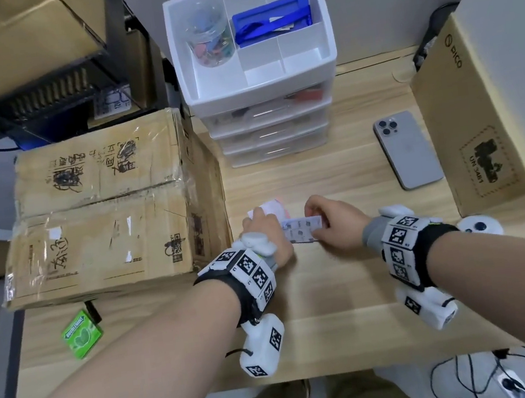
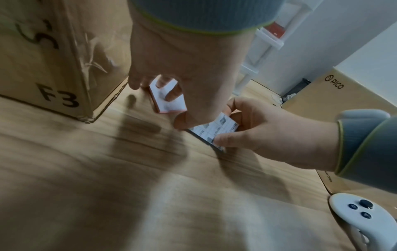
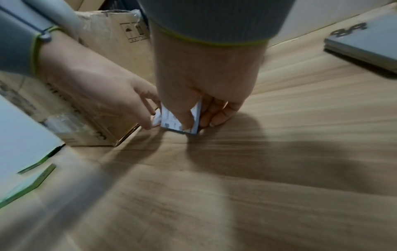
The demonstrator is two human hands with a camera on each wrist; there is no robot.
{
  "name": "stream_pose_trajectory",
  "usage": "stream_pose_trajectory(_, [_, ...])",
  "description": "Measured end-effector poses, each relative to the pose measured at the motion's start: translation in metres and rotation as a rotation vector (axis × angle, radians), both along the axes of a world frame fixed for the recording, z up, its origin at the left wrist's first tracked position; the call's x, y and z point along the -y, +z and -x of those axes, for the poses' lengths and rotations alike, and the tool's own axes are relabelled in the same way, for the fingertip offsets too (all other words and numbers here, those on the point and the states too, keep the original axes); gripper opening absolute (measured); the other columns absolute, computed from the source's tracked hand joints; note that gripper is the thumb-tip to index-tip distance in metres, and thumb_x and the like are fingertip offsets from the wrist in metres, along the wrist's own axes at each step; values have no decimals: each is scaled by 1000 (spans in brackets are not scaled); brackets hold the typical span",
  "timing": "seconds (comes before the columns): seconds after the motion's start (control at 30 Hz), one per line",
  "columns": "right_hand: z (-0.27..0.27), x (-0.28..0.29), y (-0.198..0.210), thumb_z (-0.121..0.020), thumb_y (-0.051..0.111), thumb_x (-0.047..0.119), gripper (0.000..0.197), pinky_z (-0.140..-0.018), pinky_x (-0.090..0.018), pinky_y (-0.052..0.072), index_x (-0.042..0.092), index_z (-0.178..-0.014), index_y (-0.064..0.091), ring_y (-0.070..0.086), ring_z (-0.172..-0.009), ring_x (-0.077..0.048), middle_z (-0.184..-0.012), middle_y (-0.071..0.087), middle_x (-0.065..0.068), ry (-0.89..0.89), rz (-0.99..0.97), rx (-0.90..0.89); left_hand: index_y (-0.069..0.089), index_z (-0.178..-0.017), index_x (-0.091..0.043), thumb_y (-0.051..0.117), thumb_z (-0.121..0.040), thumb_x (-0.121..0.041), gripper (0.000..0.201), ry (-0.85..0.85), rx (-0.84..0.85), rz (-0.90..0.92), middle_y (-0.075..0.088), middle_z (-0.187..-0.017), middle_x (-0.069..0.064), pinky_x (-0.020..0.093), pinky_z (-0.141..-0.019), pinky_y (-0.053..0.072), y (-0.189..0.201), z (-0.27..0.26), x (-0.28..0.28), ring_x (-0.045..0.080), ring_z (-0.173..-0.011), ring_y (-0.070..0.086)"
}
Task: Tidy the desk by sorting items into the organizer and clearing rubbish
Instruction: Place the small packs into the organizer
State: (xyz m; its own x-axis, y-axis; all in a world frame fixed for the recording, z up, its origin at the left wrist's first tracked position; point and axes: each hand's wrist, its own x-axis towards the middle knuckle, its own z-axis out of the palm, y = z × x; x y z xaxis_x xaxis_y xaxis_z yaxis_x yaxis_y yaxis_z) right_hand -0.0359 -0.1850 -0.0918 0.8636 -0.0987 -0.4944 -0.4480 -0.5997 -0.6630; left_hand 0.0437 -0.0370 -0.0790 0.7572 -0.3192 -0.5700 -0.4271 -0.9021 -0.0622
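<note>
On the wooden desk (image 1: 331, 289) lies a pink-edged sticky note pad (image 1: 268, 207) (image 2: 166, 100). My left hand (image 1: 258, 217) grips it, fingers curled over its top and the thumb at its near edge. Just to its right, my right hand (image 1: 315, 220) pinches a blue-edged printed note pad (image 1: 301, 231) (image 3: 171, 121), tilted up on one edge, thumb on its face and fingers behind. The two hands almost touch. The white drawer organizer (image 1: 328, 42) stands at the back, its top tray holding a jar of clips (image 1: 210, 40) and a blue holder (image 1: 272, 22).
A large taped carton (image 1: 100, 212) stands close on the left of my hands. A grey phone (image 1: 407, 151) lies face down at the right, with a PICO carton (image 1: 475, 113) beyond it. There is a white controller (image 1: 479, 226) near my right wrist and a green box (image 1: 82, 333) at front left.
</note>
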Motion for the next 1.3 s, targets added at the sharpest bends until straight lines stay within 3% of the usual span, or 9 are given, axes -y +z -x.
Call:
stream_pose_trajectory(0.13, [-6, 19, 15, -88, 58, -4, 39, -65, -16, 48, 24, -116, 62, 56, -68, -9, -81, 61, 2, -166, -262, -42, 61, -107, -11, 60, -84, -18, 24, -89, -59, 159, 50, -116, 7, 30, -76, 44, 6, 3, -10, 25, -103, 51])
stream_pose_trajectory(0.27, [-9, 24, 21, -86, 63, -4, 46, -73, -30, 52, 19, -125, 53, 61, -71, -20, -83, 62, 1, -248, -347, -65, 48, -115, -12, 71, -79, -25, 44, 29, 59, 154, 47, -119, 8, 33, -78, 46, 9, 9, -13, 25, -106, 51])
stream_pose_trajectory(0.4, [-12, 15, 22, -86, 65, -3, 29, -66, -22, 53, 13, -111, 65, 64, -70, -12, -84, 66, -1, -227, -302, -56, 45, -121, -13, 78, -73, -47, 67, 112, 121, -36, 49, -121, 6, 30, -85, 44, 5, 16, -14, 22, -111, 52])
stream_pose_trajectory(0.6, [-11, 1, 16, -87, 65, 1, 17, -58, -15, 49, 12, -99, 70, 61, -61, -5, -75, 67, 0, -161, -230, -69, 50, -115, -15, 82, -71, -39, 59, 107, 59, -1, 46, -118, 7, 30, -74, 39, -3, 19, -17, 23, -108, 52])
stream_pose_trajectory(0.73, [-9, -4, 17, -86, 66, 1, 15, -52, -8, 43, 10, -97, 71, 55, -49, 6, -65, 62, 9, -131, -208, -46, 57, -115, -10, 63, -89, -17, 28, 29, -20, 153, 44, -117, 10, 31, -72, 40, -4, 18, -20, 27, -102, 53])
stream_pose_trajectory(0.97, [-7, -5, 38, -83, 73, 9, 10, -73, -28, 56, 13, -91, 69, 63, -78, -14, -93, 68, -2, -116, -160, 17, 64, -99, -10, 45, -96, -13, 20, 120, -241, 537, 61, -88, 6, 28, -61, 35, 27, 8, -18, 24, -79, 53])
stream_pose_trajectory(1.07, [-14, 2, 62, -86, 69, 7, 7, -66, -20, 52, 12, -91, 68, 59, -70, -8, -80, 64, 2, -139, -182, 48, 62, -95, -11, 44, -98, -13, 18, 169, -246, 632, 59, -85, 4, 27, -55, 33, 51, 0, -11, 21, -76, 51])
stream_pose_trajectory(1.17, [-25, 11, 96, -88, 67, 9, 9, -68, -31, 54, 18, -90, 65, 60, -71, -12, -80, 64, 0, -111, -213, 85, 59, -92, -14, 43, -98, -13, 16, 189, -237, 685, 59, -89, 5, 28, -62, 37, 85, -9, 0, 22, -80, 54])
stream_pose_trajectory(1.3, [-43, 16, 130, -91, 64, 21, 12, -58, -31, 47, 28, -89, 55, 56, -71, -17, -81, 60, -1, -110, -205, 92, 52, -83, -17, 45, -96, -13, 15, 233, -264, 740, 58, -85, 6, 34, -66, 48, 133, -23, 18, 23, -78, 55])
